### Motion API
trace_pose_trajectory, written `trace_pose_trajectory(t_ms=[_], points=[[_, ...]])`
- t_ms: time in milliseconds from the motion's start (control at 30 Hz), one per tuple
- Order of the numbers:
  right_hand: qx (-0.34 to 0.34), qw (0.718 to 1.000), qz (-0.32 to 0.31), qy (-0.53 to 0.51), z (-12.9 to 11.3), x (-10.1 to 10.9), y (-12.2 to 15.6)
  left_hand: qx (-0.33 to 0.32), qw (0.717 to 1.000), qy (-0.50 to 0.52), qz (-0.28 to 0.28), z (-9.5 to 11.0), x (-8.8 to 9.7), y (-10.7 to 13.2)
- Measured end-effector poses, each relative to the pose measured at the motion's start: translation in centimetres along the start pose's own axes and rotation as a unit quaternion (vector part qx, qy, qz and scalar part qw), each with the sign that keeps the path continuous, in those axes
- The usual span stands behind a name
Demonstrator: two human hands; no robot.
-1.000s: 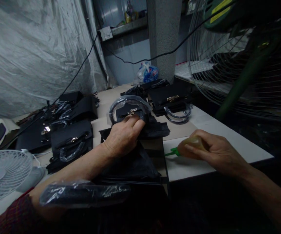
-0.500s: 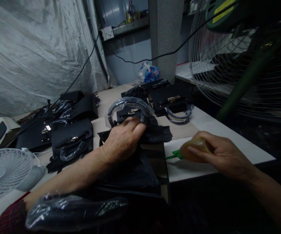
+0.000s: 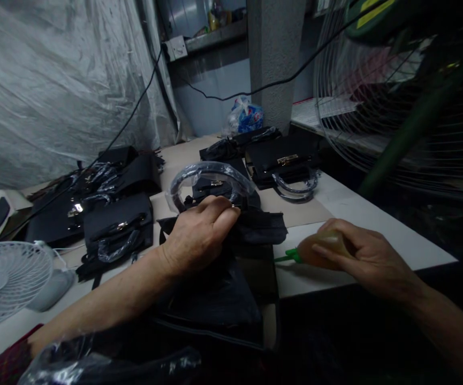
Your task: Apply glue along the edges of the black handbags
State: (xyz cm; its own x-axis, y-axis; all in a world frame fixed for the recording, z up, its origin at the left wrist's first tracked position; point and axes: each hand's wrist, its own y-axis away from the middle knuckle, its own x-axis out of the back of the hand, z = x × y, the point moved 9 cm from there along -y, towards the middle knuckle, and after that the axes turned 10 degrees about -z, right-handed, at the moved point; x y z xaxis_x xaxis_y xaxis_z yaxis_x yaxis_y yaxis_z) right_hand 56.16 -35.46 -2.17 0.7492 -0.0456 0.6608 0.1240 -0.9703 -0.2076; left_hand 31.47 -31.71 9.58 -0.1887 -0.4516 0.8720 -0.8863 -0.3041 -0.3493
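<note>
Just one cam here, head-worn, facing forward and tipped down over the worktable [image 3: 395, 240]. It's pretty close to the left hand [image 3: 197, 232] and right hand [image 3: 359, 251], with the big fan [image 3: 416, 125] crowding in on the right and the gray pillar [image 3: 278, 61] way off at the back.

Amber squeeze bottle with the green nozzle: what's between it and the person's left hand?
In the head view, black bag material lies between the left hand and the amber bottle.
</note>
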Motion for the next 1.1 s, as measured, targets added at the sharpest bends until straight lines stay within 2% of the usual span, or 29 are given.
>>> trace_pose_trajectory(t_ms=[167, 267, 433, 533, 667, 767, 933, 1033, 1100], points=[[0.075, 0.996, 0.040, 0.022, -1.7, 0.3, 1.2, -0.001, 1.000, -0.004, 0.006, 0.2, 0.4, 0.1], [0.099, 0.995, 0.006, 0.008, -2.4, -0.3, 1.3, -0.008, 1.000, -0.003, 0.018, 0.4, 0.7, 0.3], [0.062, 0.997, 0.037, 0.020, -1.9, 0.5, 1.7, -0.018, 0.999, -0.008, 0.033, 1.1, 1.3, 0.8], [0.052, 0.999, 0.011, 0.003, -1.6, 0.2, 1.7, -0.022, 0.999, -0.006, 0.037, 1.5, 1.6, 1.0], [0.035, 0.999, 0.038, 0.007, -1.2, 0.5, 1.8, -0.019, 0.999, -0.007, 0.038, 1.5, 1.8, 1.2], [0.026, 1.000, 0.011, -0.011, -0.8, 0.0, 1.9, -0.019, 0.999, -0.010, 0.041, 1.6, 2.0, 1.4], [0.028, 0.999, 0.021, -0.017, -1.2, 0.1, 2.3, -0.015, 0.999, -0.008, 0.044, 2.0, 2.5, 1.8], [0.045, 0.999, -0.013, -0.018, -2.0, -0.4, 2.6, -0.012, 0.999, -0.002, 0.041, 2.1, 2.6, 2.0], [0.067, 0.998, -0.010, -0.008, -2.7, -0.4, 2.8, -0.010, 0.999, 0.003, 0.038, 2.1, 2.7, 2.2]])
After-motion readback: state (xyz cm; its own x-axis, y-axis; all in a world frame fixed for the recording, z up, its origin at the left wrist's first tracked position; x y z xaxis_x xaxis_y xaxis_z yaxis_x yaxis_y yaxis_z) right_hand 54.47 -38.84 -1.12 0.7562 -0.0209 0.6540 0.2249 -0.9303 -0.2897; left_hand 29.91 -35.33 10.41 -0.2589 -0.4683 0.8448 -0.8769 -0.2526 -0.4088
